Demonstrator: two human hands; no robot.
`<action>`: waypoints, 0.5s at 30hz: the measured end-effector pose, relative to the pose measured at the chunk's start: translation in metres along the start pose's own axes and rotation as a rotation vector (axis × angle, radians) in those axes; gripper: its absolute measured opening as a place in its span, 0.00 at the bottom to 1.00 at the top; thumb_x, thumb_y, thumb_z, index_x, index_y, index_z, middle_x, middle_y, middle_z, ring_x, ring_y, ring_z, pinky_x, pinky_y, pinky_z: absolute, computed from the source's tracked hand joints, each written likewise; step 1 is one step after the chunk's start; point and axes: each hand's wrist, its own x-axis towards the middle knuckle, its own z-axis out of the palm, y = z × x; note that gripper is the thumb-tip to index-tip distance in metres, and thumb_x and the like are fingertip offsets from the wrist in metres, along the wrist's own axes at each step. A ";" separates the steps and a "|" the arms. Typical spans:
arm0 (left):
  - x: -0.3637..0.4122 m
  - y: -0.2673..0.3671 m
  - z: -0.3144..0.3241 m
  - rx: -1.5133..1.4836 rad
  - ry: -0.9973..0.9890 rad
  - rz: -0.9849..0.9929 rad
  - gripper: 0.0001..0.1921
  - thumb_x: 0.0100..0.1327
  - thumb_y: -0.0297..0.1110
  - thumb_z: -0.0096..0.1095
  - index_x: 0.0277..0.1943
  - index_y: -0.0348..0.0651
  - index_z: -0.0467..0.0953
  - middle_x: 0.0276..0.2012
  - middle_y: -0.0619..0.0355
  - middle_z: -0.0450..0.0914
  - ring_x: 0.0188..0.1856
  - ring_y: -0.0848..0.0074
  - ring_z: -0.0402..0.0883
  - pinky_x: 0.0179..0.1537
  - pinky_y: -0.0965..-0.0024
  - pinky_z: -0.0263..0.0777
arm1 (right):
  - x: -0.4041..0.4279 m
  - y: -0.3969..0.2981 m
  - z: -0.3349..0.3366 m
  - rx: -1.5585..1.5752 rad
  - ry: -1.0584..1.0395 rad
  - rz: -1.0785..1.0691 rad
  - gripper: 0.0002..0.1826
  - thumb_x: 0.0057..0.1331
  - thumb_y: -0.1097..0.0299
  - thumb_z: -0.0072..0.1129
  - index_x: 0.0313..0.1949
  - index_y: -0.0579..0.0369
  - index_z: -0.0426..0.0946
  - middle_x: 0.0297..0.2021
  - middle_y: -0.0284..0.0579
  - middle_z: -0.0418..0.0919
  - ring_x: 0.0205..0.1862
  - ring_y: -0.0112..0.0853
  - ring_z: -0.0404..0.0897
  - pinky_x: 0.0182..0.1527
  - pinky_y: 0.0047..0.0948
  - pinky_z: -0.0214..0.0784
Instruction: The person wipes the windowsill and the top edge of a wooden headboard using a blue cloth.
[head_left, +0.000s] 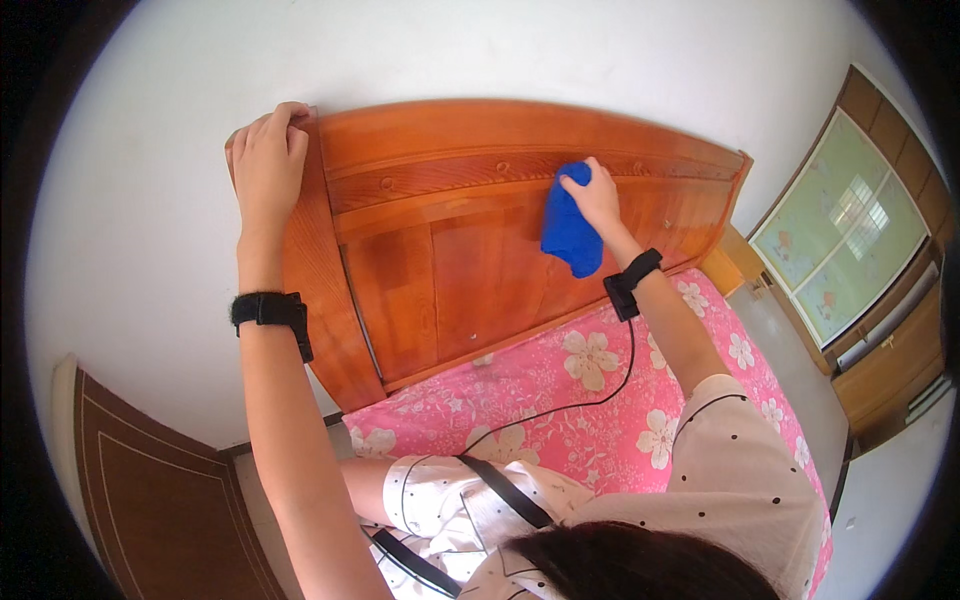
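My left hand rests over the top of the left post of a wooden headboard, its fingers bent over the upper end. Farther right, my right hand grips a blue cloth by its upper part. The cloth lies against the headboard's carved band, and its lower end hangs over the panels below. Whether anything is under the left palm is hidden.
A bed with a pink floral sheet stands below the headboard. A black cable runs from my right wrist strap across it. To the right are a wooden nightstand and a cabinet with pale green doors. A brown door is at lower left.
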 end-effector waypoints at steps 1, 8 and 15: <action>-0.001 0.000 -0.001 -0.001 -0.004 0.000 0.12 0.63 0.29 0.48 0.45 0.49 0.78 0.40 0.64 0.83 0.49 0.69 0.76 0.61 0.63 0.57 | -0.007 -0.010 0.004 -0.001 0.015 -0.047 0.26 0.55 0.51 0.64 0.46 0.56 0.73 0.43 0.58 0.76 0.46 0.53 0.77 0.48 0.47 0.70; 0.000 -0.005 0.004 0.027 0.041 0.039 0.12 0.63 0.29 0.48 0.45 0.49 0.78 0.39 0.64 0.83 0.48 0.69 0.77 0.60 0.63 0.58 | -0.044 -0.103 0.017 -0.013 -0.056 -0.146 0.22 0.57 0.51 0.62 0.42 0.53 0.71 0.39 0.51 0.74 0.44 0.51 0.77 0.41 0.48 0.71; -0.001 -0.002 0.006 -0.017 0.035 0.060 0.12 0.64 0.31 0.47 0.46 0.49 0.78 0.39 0.62 0.83 0.48 0.67 0.77 0.61 0.61 0.57 | -0.079 -0.131 0.074 0.222 0.233 -0.291 0.20 0.55 0.61 0.69 0.42 0.55 0.72 0.38 0.48 0.69 0.39 0.47 0.75 0.39 0.43 0.70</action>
